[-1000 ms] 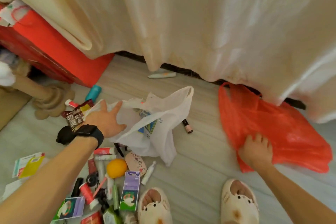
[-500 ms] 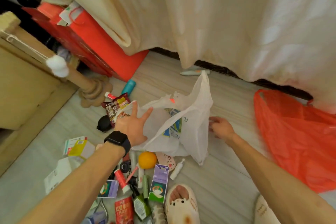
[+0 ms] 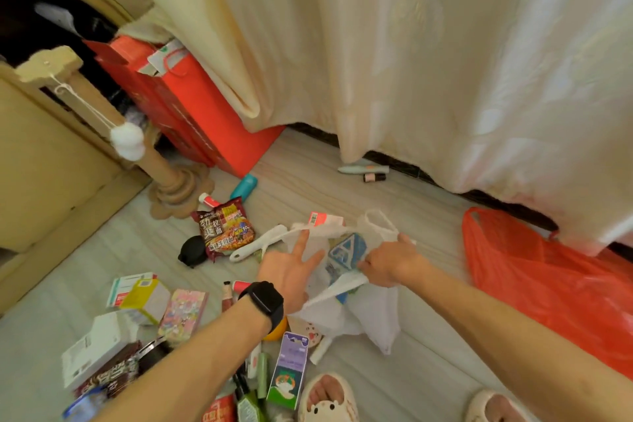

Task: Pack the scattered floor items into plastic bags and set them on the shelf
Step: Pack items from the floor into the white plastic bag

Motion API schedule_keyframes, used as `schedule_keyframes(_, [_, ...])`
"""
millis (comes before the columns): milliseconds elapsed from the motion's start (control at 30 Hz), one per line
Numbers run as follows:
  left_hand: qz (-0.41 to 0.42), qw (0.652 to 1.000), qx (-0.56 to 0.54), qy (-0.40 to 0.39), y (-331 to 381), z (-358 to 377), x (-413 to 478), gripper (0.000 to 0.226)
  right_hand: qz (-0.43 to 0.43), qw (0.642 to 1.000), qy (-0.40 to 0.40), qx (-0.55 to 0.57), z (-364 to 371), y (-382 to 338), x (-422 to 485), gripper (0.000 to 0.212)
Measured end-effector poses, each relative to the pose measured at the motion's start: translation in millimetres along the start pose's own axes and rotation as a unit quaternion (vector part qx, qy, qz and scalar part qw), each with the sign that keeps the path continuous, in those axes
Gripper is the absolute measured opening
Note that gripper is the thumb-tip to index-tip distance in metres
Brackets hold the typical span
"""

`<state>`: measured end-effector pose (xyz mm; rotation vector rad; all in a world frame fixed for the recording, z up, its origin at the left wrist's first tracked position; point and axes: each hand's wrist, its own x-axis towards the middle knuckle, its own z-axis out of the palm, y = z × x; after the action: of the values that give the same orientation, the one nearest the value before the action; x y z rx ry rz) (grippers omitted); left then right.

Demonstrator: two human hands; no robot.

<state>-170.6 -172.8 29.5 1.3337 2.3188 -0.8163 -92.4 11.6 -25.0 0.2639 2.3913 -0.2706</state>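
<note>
A white plastic bag point(image 3: 373, 315) lies on the floor at centre, with a blue-printed item inside. My right hand point(image 3: 390, 262) grips the bag's edge and handle. My left hand point(image 3: 291, 267), with a black watch on the wrist, has straight spread fingers resting on the bag's other side. A red plastic bag point(image 3: 534, 281) lies to the right. Scattered items lie around: a noodle packet point(image 3: 227, 228), a white handled tool point(image 3: 258, 243), a purple carton point(image 3: 289, 370), small boxes point(image 3: 142, 295), tubes and bottles.
A cream curtain point(image 3: 411, 44) hangs across the back. A red paper bag point(image 3: 191, 103) and a wooden post point(image 3: 164, 175) stand at left beside a cabinet. A pen-like tube point(image 3: 363, 168) and small bottle point(image 3: 374, 177) lie under the curtain. My slippered feet point(image 3: 327, 399) are at the bottom.
My right hand left the red bag, crossed to the white bag and gripped its edge. The camera view swung left. My left hand stayed on the white bag.
</note>
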Motion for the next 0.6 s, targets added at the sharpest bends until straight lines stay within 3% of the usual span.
schedule_keyframes(133, [-0.054,0.998,-0.002,-0.040,-0.8,14.4,5.6,0.096,0.099,0.987,-0.058,-0.109,31.8,38.8,-38.6,0.056])
schedule_keyframes(233, [-0.074,0.995,-0.044,-0.047,16.5,22.0,21.9,0.110,0.177,0.976,-0.026,-0.128,55.0,90.8,-69.8,0.110])
schedule_keyframes(300, [-0.059,0.995,-0.083,-0.023,33.6,19.4,35.8,0.118,0.195,0.975,0.040,-0.097,59.1,122.1,-85.7,0.126])
schedule_keyframes(433, [-0.029,0.988,-0.152,0.002,66.4,20.3,57.3,0.124,0.217,0.963,0.137,-0.078,70.3,160.8,-103.8,0.127])
schedule_keyframes(533, [-0.021,0.991,-0.133,-0.022,87.5,35.6,71.4,0.114,0.229,0.965,0.123,-0.046,106.5,172.4,-102.8,0.126])
schedule_keyframes(600, [-0.018,0.993,-0.105,-0.057,102.3,42.6,78.9,0.097,0.246,0.966,0.073,-0.025,132.6,175.1,-95.3,0.113])
